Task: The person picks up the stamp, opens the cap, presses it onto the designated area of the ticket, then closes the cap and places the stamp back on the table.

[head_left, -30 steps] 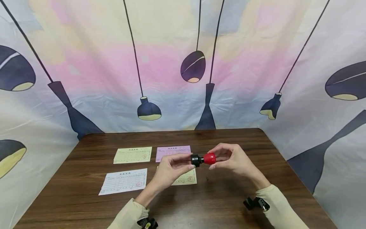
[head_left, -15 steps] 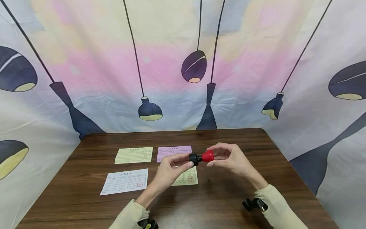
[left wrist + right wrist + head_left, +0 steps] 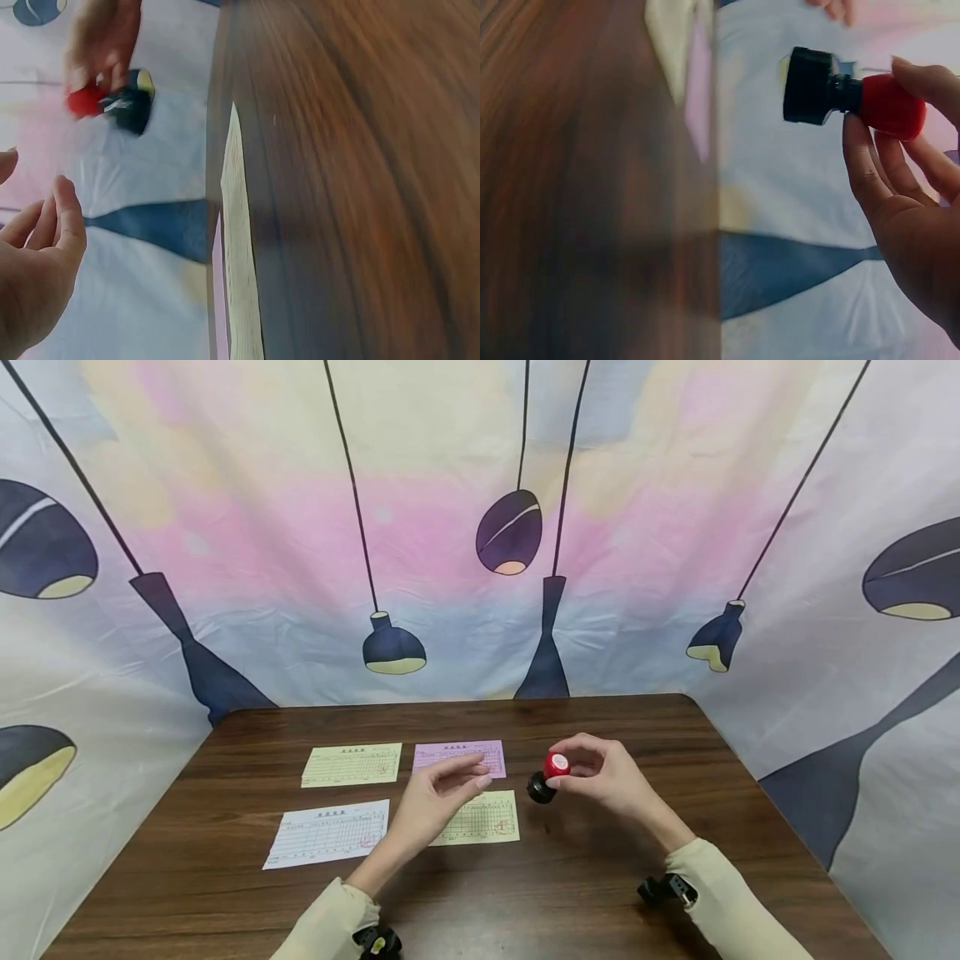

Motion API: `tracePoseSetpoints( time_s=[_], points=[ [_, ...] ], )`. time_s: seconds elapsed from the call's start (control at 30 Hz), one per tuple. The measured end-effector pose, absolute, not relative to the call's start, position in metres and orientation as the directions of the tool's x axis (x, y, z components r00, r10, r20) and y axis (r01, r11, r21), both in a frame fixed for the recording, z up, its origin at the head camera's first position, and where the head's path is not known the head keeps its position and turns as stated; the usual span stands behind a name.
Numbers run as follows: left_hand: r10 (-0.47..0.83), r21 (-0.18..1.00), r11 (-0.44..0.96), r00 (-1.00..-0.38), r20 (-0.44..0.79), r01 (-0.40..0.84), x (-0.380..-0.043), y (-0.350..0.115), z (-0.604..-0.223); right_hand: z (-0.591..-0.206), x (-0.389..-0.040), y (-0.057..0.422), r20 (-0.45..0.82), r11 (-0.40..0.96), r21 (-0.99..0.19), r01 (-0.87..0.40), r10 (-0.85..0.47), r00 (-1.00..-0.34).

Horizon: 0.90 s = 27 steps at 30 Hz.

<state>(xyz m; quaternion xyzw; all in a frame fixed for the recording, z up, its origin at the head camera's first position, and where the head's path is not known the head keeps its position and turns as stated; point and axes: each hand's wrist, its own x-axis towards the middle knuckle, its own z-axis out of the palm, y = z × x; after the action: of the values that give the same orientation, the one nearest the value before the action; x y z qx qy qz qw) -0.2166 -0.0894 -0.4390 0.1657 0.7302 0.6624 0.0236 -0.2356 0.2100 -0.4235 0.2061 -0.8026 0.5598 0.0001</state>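
A hand stamp with a red knob handle and a black base (image 3: 540,788) is held above the table in my right hand (image 3: 609,777). Thumb and fingers pinch the red handle, clearly seen in the right wrist view on the stamp (image 3: 889,103). The black end points down and to the left in the head view. My left hand (image 3: 431,797) is apart from the stamp, over the paper slips, its fingers bent loosely with nothing between them. Below it lie a yellow slip (image 3: 487,818) and a purple slip (image 3: 459,748), both partly covered by that hand.
Another yellow slip (image 3: 351,765) lies at the back left, a white slip (image 3: 326,835) in front of it. All the slips are printed forms; some bear red stamp marks. The brown wooden table (image 3: 600,893) ends against a patterned curtain (image 3: 450,527).
My left hand has let go of the stamp's black end and drawn away to the left. The stamp, still in my right hand, has turned from level to black end down.
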Motion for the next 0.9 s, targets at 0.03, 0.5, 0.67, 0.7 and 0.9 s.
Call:
tracePoseSetpoints(
  time_s=[0.03,0.5,0.67,0.7,0.9],
  points=[
    [0.262,0.972,0.082,-0.946,0.193,0.221,-0.218,-0.093,-0.439,-0.427,-0.237,0.212,0.232,0.317,-0.885,-0.342,-0.337,-0.912],
    [0.149,0.919,0.259,-0.952,0.268,0.299,-0.227,-0.153,-0.438,-0.458,-0.251,0.228,0.200,0.484,-0.799,-0.358,-0.347,-0.916],
    [0.118,0.884,0.366,-0.956,0.267,0.292,-0.228,-0.171,-0.440,-0.462,-0.251,0.231,0.175,0.498,-0.800,-0.333,-0.337,-0.925],
    [0.115,0.877,0.384,-0.957,0.266,0.290,-0.229,-0.174,-0.441,-0.463,-0.251,0.231,0.168,0.502,-0.802,-0.323,-0.330,-0.929],
    [0.075,0.842,0.470,-0.962,0.261,0.265,-0.224,-0.193,-0.442,-0.468,-0.249,0.231,0.129,0.519,-0.805,-0.285,-0.317,-0.940]
  ],
)
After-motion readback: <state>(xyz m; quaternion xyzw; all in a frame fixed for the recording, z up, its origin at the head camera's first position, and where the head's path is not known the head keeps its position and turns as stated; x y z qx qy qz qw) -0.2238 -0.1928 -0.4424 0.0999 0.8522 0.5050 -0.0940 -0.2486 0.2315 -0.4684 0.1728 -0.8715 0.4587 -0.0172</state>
